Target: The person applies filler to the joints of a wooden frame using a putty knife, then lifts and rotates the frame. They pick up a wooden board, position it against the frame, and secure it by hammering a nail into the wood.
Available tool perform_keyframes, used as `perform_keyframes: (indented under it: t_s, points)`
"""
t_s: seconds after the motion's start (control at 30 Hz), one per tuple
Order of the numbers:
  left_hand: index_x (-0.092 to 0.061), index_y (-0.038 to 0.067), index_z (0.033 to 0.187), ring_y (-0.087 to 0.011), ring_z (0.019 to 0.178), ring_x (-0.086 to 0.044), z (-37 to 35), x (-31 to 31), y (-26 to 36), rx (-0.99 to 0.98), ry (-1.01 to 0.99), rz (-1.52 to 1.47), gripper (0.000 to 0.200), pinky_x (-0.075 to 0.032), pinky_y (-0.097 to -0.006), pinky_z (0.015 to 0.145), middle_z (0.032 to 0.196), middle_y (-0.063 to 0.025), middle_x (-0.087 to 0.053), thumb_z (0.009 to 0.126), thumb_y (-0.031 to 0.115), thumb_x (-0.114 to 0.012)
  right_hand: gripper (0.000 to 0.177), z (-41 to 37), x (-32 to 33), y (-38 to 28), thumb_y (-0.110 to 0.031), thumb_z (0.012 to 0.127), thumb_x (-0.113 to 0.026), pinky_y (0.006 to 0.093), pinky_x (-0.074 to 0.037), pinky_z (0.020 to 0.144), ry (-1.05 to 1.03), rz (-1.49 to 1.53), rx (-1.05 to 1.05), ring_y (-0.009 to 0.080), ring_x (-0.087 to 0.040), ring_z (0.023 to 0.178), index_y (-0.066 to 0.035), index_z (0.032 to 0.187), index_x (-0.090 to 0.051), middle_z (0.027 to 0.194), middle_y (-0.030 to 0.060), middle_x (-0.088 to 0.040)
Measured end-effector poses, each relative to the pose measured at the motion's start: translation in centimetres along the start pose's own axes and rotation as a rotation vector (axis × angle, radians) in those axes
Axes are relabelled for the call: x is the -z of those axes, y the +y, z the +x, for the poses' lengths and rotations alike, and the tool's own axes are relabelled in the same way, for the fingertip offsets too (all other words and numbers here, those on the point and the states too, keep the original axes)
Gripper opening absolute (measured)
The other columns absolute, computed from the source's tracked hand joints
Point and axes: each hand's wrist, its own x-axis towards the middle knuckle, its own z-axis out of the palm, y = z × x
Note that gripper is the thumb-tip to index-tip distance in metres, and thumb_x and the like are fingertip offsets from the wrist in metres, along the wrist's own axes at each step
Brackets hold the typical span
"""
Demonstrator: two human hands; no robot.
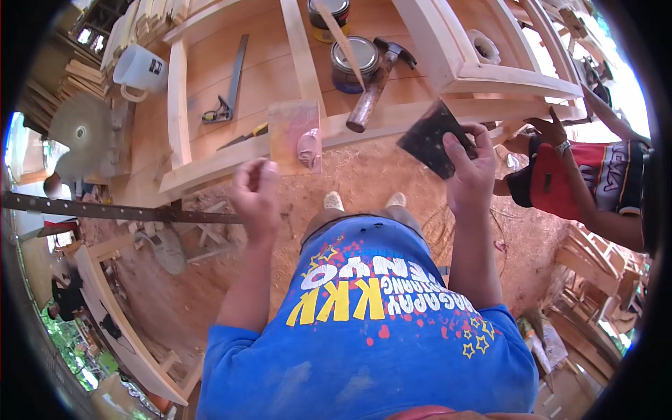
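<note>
My right hand point(470, 162) pinches a black flat square piece point(434, 140) with pale specks, thumb on its face. It is held up near the front rail of a wooden frame. My left hand point(256, 192), slightly blurred, has its fingers curled in, with the fingertips at the lower left corner of a small board point(290, 129). A lump of pinkish paste point(308, 148) sits on that board, which overlaps the front rail in this view. I cannot tell what the left fingers hold.
Inside the wooden frame point(301, 56) lie a hammer point(374, 91), a closed can point(355, 59), a second can point(329, 17) and a combination square point(234, 80). A white pitcher point(138, 70) stands left. At right is another person point(574, 175); a fan point(80, 131) is at far left.
</note>
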Motion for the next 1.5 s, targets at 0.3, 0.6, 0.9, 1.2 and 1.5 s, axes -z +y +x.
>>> perform_keyframes:
  t_s: [0.3, 0.6, 0.9, 1.2, 1.5]
  points:
    - [-0.059, 0.006, 0.132, -0.0199, 0.101, -0.069, 3.1, -1.2, -3.4, 0.777, -0.366, -0.663, 0.049, -0.059, -0.0352, 0.091, 0.115, -0.0099, -0.069, 0.101, 0.043, -0.067, 0.027, -1.7, -4.7, 1.5, 0.005, 0.096, -0.066, 0.0227, -0.053, 0.078, -0.258, -0.183, 0.07, 0.0099, -0.066, 0.093, -0.008, 0.117, -0.054, 0.106, 0.0108, -0.072]
    - [-0.054, 0.005, 0.139, -0.0226, 0.109, -0.07, -1.1, -5.2, 3.6, 0.721, -0.547, -1.005, 0.051, -0.06, -0.0353, 0.096, 0.125, -0.0117, -0.069, 0.106, 0.044, -0.056, 0.029, -3.7, -5.0, -0.2, 0.013, 0.091, -0.062, 0.0359, -0.057, 0.089, -0.401, -0.427, 0.672, 0.0297, -0.071, 0.108, -0.005, 0.111, -0.054, 0.121, 0.0241, -0.069]
    - [-0.052, 0.003, 0.14, -0.0243, 0.118, -0.068, -3.7, -9.9, 8.9, 0.718, -0.605, -1.106, 0.049, -0.056, -0.0383, 0.106, 0.129, -0.0128, -0.067, 0.108, 0.041, -0.051, 0.03, -3.9, -2.4, -0.6, 0.014, 0.084, -0.067, 0.0518, -0.052, 0.105, -0.485, -0.594, 0.895, 0.0412, -0.067, 0.116, -0.006, 0.106, -0.062, 0.122, 0.0228, -0.065]
    - [-0.055, 0.002, 0.136, -0.0222, 0.115, -0.068, -4.1, -10.3, 8.7, 0.639, -0.596, -1.028, 0.047, -0.057, -0.0366, 0.101, 0.127, -0.0126, -0.068, 0.108, 0.04, -0.054, 0.022, -2.9, -1.3, -2.1, 0.014, 0.083, -0.066, 0.0518, -0.051, 0.107, -0.491, -0.774, 0.793, 0.0404, -0.068, 0.114, -0.004, 0.096, -0.065, 0.118, 0.0208, -0.065]
    - [-0.052, 0.0, 0.138, -0.0238, 0.12, -0.066, -3.8, -9.8, 8.0, 0.642, -0.562, -1.045, 0.048, -0.055, -0.0362, 0.107, 0.13, -0.0141, -0.066, 0.109, 0.038, -0.051, 0.023, -1.6, -1.4, -3.1, 0.016, 0.078, -0.067, 0.0473, -0.056, 0.093, -0.609, -0.937, 0.714, 0.0394, -0.068, 0.105, -0.002, 0.093, -0.064, 0.115, 0.0187, -0.063]
